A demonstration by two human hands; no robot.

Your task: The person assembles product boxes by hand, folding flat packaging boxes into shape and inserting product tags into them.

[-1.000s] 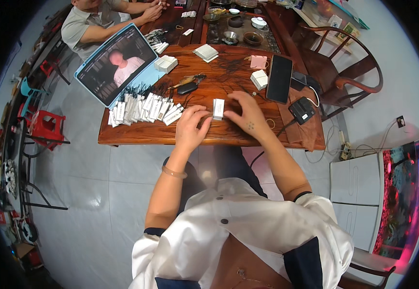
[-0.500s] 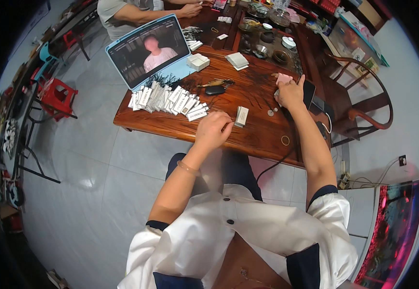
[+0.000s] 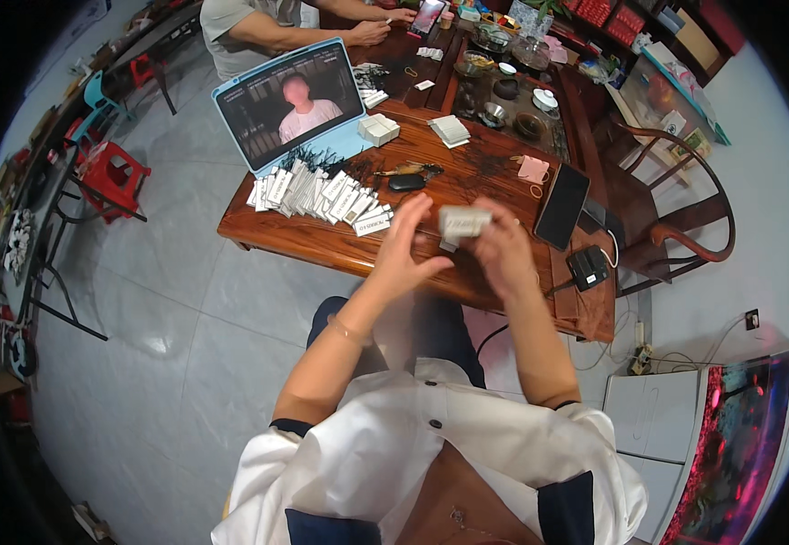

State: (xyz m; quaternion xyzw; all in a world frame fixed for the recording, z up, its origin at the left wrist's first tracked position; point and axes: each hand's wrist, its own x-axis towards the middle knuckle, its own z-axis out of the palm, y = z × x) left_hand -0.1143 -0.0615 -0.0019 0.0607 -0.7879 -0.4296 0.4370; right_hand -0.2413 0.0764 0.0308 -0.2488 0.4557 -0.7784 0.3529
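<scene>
My right hand (image 3: 505, 254), slightly blurred, grips a small stack of white printed tags (image 3: 463, 222) above the front part of the wooden table (image 3: 322, 243). My left hand (image 3: 402, 252) is beside it, empty, thumb and fingers spread toward the stack. Left of my hands, loose white tags (image 3: 322, 193) are heaped in an overlapping pile, with black strings (image 3: 315, 162) behind them. Two squared-up tag stacks stand farther back, one by the tablet (image 3: 296, 104) and another stack (image 3: 450, 131) nearer the middle. A black key fob (image 3: 406, 183) lies behind my left hand.
Right of my hands lie a pink square pad (image 3: 532, 169), a black phone (image 3: 562, 207) and a black box-shaped device (image 3: 587, 269) with a cable. A tea tray (image 3: 553, 136) holds bowls at the back. Across the table sits another person (image 3: 249, 34). A wooden armchair (image 3: 685, 218) stands right.
My right hand has left the pink pad and come in to the middle, where it now holds the tag stack. My left hand has opened and lifted slightly. The view has shifted a little.
</scene>
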